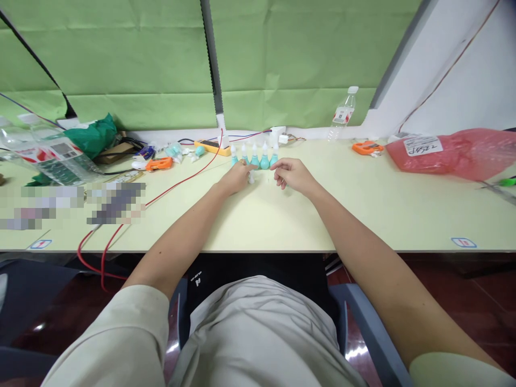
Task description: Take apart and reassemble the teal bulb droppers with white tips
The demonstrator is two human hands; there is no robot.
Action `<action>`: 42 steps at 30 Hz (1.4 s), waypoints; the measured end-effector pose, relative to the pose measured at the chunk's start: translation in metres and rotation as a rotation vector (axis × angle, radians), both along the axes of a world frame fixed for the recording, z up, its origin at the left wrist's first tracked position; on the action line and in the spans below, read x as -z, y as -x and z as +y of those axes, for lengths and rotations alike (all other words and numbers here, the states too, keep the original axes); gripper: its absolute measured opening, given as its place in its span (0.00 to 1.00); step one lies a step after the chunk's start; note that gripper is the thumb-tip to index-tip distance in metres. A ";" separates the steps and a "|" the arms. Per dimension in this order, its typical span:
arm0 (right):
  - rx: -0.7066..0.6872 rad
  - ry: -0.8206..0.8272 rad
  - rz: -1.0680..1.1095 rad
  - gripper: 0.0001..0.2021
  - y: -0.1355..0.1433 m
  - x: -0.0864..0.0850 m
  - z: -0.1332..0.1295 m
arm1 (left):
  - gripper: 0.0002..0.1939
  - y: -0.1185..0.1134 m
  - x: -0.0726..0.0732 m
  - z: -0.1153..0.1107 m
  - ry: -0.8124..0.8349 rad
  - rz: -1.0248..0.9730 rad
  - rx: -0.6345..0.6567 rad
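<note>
Several teal squeeze bulbs with white nozzle tips [264,159] stand upright in a row toward the back of the table. At the row's left end is my left hand [237,178], its fingers bent together and partly covering the nearest bulbs. A small whitish translucent piece [251,177] shows just under its fingertips; whether they grip it cannot be made out. My right hand [293,175] hovers by the row's right end, fingers loosely curved and apart, with nothing seen in them. Between the hands, a tiny pale item [268,180] is too small to name.
Orange cutters [159,164], a yellow meter [212,148] and a red cable [177,184] lie on the left, with large plastic bottles [52,156]. On the right are another orange tool [367,147], a clear bottle [342,114] and a pink bag [447,155].
</note>
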State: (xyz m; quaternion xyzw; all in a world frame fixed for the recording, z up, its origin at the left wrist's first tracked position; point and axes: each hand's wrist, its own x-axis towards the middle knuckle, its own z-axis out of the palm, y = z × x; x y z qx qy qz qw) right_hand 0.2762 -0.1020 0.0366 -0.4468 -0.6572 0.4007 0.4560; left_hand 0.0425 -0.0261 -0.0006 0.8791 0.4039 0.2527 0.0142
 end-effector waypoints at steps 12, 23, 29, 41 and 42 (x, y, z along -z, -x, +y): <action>0.009 -0.021 0.026 0.08 -0.002 -0.001 0.002 | 0.25 0.001 -0.001 -0.001 0.032 -0.025 0.003; 0.000 -0.034 0.032 0.08 -0.004 0.003 0.007 | 0.23 0.001 -0.001 -0.001 0.037 -0.014 0.013; 0.015 -0.033 0.037 0.07 -0.003 0.000 0.004 | 0.23 0.003 0.001 0.001 0.030 0.021 0.005; 0.018 -0.029 0.042 0.07 -0.004 -0.002 0.003 | 0.28 0.005 0.002 0.001 0.067 0.014 0.039; 0.020 -0.026 0.043 0.07 -0.004 -0.002 0.003 | 0.28 0.006 0.003 0.001 0.068 0.012 0.036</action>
